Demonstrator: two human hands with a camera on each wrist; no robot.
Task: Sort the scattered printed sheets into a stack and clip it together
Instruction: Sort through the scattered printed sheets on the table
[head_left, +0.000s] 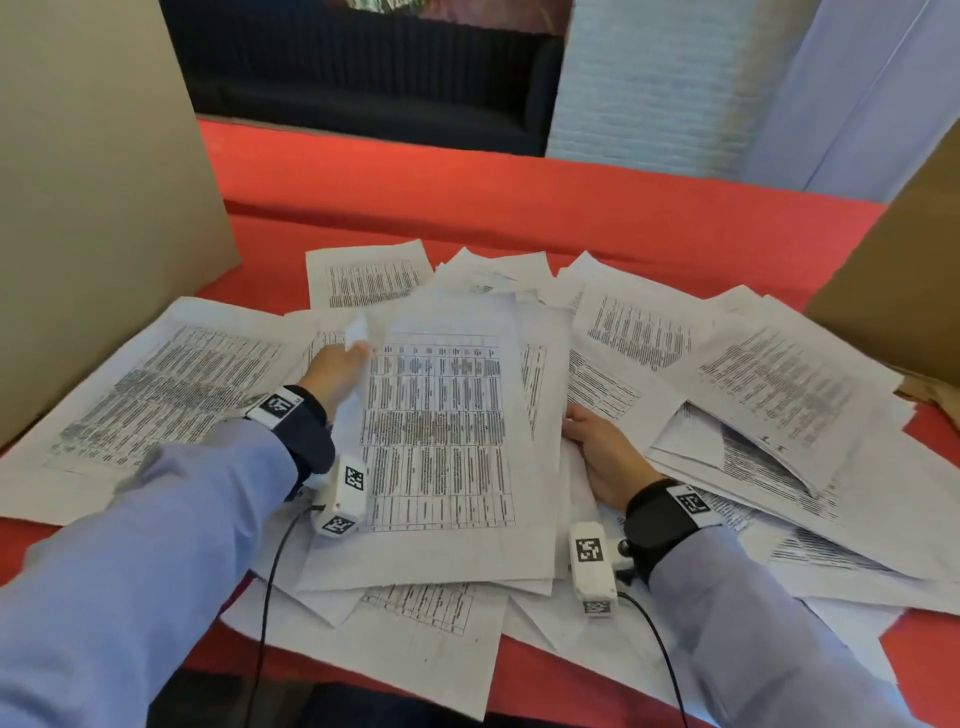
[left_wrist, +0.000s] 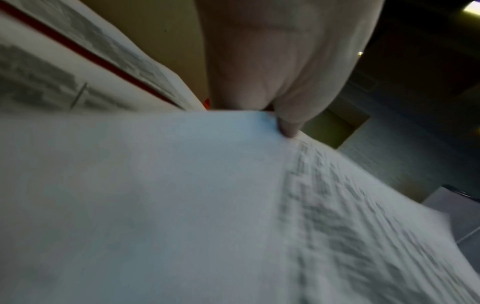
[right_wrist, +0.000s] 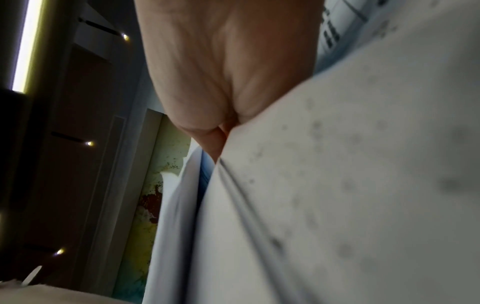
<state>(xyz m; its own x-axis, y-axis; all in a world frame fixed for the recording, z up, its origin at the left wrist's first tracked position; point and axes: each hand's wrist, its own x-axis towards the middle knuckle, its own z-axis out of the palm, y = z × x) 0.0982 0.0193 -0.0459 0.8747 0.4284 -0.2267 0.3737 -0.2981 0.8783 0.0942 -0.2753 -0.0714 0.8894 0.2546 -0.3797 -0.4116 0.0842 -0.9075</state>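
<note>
Many printed sheets (head_left: 769, 374) with tables of text lie scattered over a red table (head_left: 467, 197). In the middle a gathered stack of sheets (head_left: 441, 441) is lifted a little off the pile. My left hand (head_left: 340, 371) holds its left edge, the paper curling up past the fingers; the left wrist view shows my thumb pressing on the stack of sheets (left_wrist: 155, 195). My right hand (head_left: 597, 452) holds the right edge, fingers tucked under the paper and hidden. In the right wrist view the stack of sheets (right_wrist: 337, 185) fills the frame beside my palm. No clip is visible.
A cardboard panel (head_left: 93, 197) stands at the left and another cardboard panel (head_left: 893, 291) at the right. More loose sheets (head_left: 415, 639) reach the near table edge. A dark sofa (head_left: 363, 67) lies beyond the far edge.
</note>
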